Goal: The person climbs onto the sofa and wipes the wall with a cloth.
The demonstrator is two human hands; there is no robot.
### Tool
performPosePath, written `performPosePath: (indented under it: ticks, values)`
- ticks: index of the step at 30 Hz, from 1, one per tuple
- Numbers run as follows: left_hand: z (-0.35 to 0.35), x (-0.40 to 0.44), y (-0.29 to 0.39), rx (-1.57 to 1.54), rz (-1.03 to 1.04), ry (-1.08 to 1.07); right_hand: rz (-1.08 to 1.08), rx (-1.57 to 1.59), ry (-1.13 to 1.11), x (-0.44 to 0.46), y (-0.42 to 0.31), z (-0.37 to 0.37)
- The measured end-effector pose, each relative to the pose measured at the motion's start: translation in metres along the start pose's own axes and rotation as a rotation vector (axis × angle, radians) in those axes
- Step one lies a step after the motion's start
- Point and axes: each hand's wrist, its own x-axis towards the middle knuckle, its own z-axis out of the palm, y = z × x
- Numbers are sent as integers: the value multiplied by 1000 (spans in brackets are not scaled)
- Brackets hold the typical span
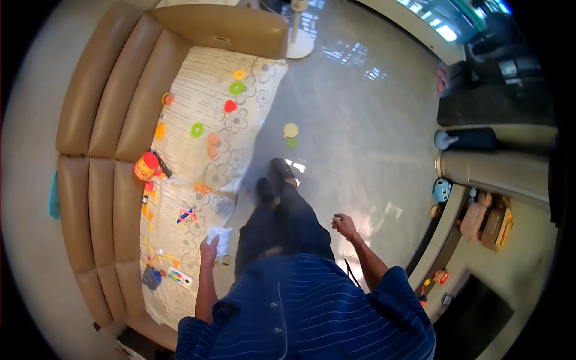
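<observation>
My left hand (209,249) is closed on a folded white cloth or paper (221,240) near the front edge of the sofa seat. My right hand (344,226) hangs over the floor with its fingers curled; whether anything small is in it cannot be made out. Toys lie on the patterned seat cover (195,162), among them a green ring (197,129), a red piece (230,106) and a red and yellow tub (147,167).
A brown sofa (102,120) runs along the left. On the grey floor (372,120) lie a pale yellow disc (291,130) and a green ring (292,143). A white stand base (299,45) is beyond the sofa arm. Shelves with bags (474,220) line the right.
</observation>
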Motion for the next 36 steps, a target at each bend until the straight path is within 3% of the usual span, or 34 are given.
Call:
performPosePath:
  ticks: [4, 5, 12, 16, 22, 26, 27, 30, 34, 36]
  values:
    - [12, -16, 7, -117, 38, 76, -59, -110, -65, 42, -36, -29]
    - [11, -12, -17, -53, 37, 136, -64, -137, -70, 52, -44, -37]
    - [11, -15, -82, -84, -209, 234, -80, -216, -60, 88, -122, -28]
    - [6, -2, -95, -178, -102, 270, -180, -256, -109, 80, -158, 6]
    - [-6, 27, -52, -116, -41, 309, -120, -246, -259, 37, -197, 38]
    - [15, 56, 12, -367, 68, 182, -252, -412, -169, 26, -212, 23]
    - [24, 59, 36, -371, 16, 88, -335, -459, -139, 29, -216, 19]
    - [68, 53, 114, -428, 112, -137, -447, -411, -153, 0, -286, 17]
    - [148, 34, 202, -417, 51, -417, -636, -246, -329, 3, -331, 16]
    - [194, 9, 254, -371, 29, -543, -612, -139, -433, -17, -365, -5]
